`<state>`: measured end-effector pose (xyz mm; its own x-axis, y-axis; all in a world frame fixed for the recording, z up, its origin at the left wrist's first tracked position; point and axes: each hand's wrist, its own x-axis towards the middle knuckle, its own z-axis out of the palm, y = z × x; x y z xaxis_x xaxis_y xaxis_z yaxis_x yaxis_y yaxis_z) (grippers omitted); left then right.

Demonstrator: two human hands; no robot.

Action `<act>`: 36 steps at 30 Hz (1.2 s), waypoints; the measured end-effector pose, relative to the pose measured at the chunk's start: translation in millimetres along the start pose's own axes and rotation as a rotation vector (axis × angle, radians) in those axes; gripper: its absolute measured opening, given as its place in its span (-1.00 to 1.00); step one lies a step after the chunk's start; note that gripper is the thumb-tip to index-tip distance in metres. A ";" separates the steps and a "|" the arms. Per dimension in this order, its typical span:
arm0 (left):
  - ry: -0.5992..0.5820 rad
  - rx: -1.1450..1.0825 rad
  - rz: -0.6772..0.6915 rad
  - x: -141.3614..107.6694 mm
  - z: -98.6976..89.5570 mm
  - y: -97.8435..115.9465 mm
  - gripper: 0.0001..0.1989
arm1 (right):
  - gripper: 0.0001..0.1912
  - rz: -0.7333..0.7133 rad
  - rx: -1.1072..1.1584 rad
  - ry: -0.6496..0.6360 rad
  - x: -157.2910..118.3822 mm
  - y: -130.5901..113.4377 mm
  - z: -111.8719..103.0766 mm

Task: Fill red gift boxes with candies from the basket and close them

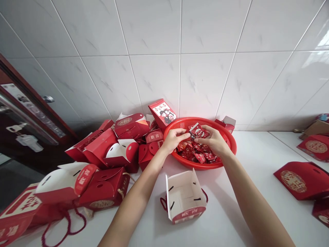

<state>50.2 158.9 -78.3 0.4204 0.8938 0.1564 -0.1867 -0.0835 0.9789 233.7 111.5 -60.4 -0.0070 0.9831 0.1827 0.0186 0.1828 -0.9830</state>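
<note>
Both my hands are over a red plastic basket (232, 145) that holds red wrapped candies (196, 154). Between them is a small red and white candy packet (197, 132), raised above the pile. My right hand (212, 139) pinches its right side with thumb and fingers. My left hand (176, 139) is closed at the packet's left edge, its thumb and fingertips on a small dark-and-red piece whose kind is unclear. Nearer to me, between my forearms, stands an open gift box (185, 195) with a white inside, black slits and a dark red cord; its inside looks bare.
Several red gift boxes (102, 188) crowd the left side, some with flaps up. A box with a printed couple (164, 111) leans by the tiled wall (200, 75). More red boxes (303, 180) lie at right. A door with keys (28, 139) is far left.
</note>
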 end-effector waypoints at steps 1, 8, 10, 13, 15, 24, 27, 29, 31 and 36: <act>0.002 -0.005 -0.011 -0.1 0.2 0.4 -0.67 | -0.53 -0.010 -0.018 -0.004 0.0 -0.1 -0.6; 0.066 -0.073 -0.002 -0.6 1.5 3.9 -0.76 | -0.40 0.010 -0.113 0.014 1.4 1.8 -12.2; 0.096 -0.081 0.010 0.2 0.7 3.9 -0.79 | -0.40 0.011 -0.069 0.016 0.9 -0.2 -14.1; 0.136 -0.095 0.015 2.2 -0.8 4.0 -0.76 | -0.40 0.019 0.043 0.021 -0.3 -5.6 -16.3; 0.136 -0.115 -0.015 3.5 -1.5 4.5 -0.74 | -0.40 0.035 0.091 0.025 -1.0 -9.2 -18.3; 0.110 0.035 0.058 1.2 2.8 6.1 -0.77 | -0.29 0.065 -0.095 0.024 -4.1 -13.0 -26.2; 0.129 0.132 0.151 0.0 5.7 8.6 -0.93 | -0.29 0.043 -0.216 -0.058 -5.5 -14.3 -26.4; 0.151 0.158 0.172 -1.8 7.6 11.4 -0.92 | -0.31 0.018 -0.244 -0.115 -6.7 -16.2 -26.0; 0.118 0.170 0.173 -4.8 9.9 14.4 -0.88 | -0.36 -0.009 -0.248 -0.153 -8.2 -18.5 -25.2; -0.072 0.329 0.222 -12.8 19.7 16.5 -0.73 | -0.41 -0.041 -0.275 -0.130 -11.7 -22.2 -23.2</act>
<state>59.3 137.4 -61.6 0.4655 0.8058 0.3661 0.0093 -0.4180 0.9084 256.6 96.0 -40.2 -0.1409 0.9695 0.2006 0.2856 0.2338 -0.9294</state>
